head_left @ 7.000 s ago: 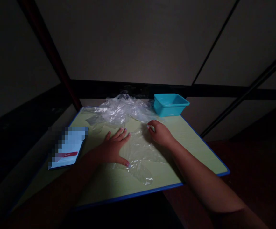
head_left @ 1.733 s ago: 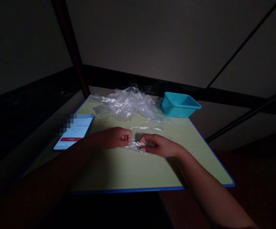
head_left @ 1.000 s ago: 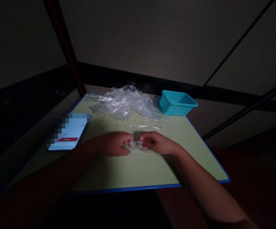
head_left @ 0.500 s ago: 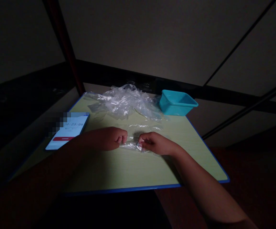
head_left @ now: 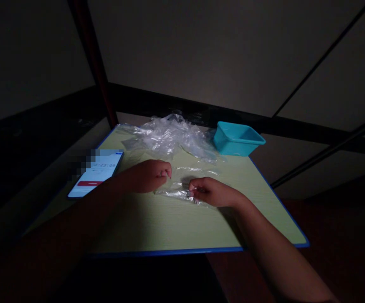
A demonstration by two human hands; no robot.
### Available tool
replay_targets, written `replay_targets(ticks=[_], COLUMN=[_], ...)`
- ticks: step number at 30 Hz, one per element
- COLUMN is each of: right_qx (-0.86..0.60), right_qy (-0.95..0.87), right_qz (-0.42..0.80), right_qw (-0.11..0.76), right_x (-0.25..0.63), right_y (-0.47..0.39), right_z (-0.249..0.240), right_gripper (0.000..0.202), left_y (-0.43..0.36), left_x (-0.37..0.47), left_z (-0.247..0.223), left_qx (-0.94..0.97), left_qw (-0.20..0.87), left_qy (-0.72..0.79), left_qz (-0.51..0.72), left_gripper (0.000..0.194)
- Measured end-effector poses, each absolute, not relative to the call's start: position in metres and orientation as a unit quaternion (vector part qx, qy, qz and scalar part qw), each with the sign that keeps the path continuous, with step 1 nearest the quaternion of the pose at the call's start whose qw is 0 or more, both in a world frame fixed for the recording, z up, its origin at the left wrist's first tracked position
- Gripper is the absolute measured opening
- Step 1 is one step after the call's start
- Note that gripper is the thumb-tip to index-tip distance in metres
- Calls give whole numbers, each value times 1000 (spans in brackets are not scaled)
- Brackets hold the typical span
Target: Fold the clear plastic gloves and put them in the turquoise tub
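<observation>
A clear plastic bag (head_left: 176, 193) lies on the pale yellow-green table (head_left: 169, 229), between and under my two hands. My left hand (head_left: 155, 174) is closed in a pinch at the bag's left upper part; its fingertips seem to grip the thin film. At the bag's right side my right hand (head_left: 209, 191) pinches the plastic between thumb and fingers. Whether anything lies inside the bag is too dark and glossy to tell. Behind the hands, a crumpled heap of clear plastic bags (head_left: 172, 136) covers the far part of the table.
A turquoise plastic tub (head_left: 237, 141) stands at the table's far right corner. On the left a phone (head_left: 98, 172) with a lit screen lies partly behind my left forearm. The table's blue edge (head_left: 169, 253) runs along the front. Pale panels (head_left: 201, 50) rise behind.
My left hand has moved up and slightly away from the bag's lower edge, exposing more of the film. My right hand keeps its pinch. The whole view has shifted a little.
</observation>
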State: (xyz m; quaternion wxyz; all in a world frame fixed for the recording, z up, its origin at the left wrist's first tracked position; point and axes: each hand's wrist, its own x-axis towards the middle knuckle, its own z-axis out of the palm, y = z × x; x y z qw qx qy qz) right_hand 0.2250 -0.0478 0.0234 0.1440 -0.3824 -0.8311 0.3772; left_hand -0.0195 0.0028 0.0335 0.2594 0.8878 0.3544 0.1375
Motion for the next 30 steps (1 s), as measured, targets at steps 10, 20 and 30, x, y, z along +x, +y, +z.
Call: replay_targets(ticks=[10,20,30], right_qx=[-400,-398,-407], right_qy=[-829,-832,-827], right_qz=[371,371,373], right_qw=[124,110,102], right_x=[231,232,234], right_y=[-47,-47,-45], right_z=[28,33,32], right_gripper=[9,9,9], left_y=[-15,-3,-1], left_x=[-10,-12,-15], left_z=[23,13,27], left_qx=[928,933,900], left_qw=[202,168,190], left_qy=[293,280,346], left_qz=[107,153,186], left_gripper=[36,23,22])
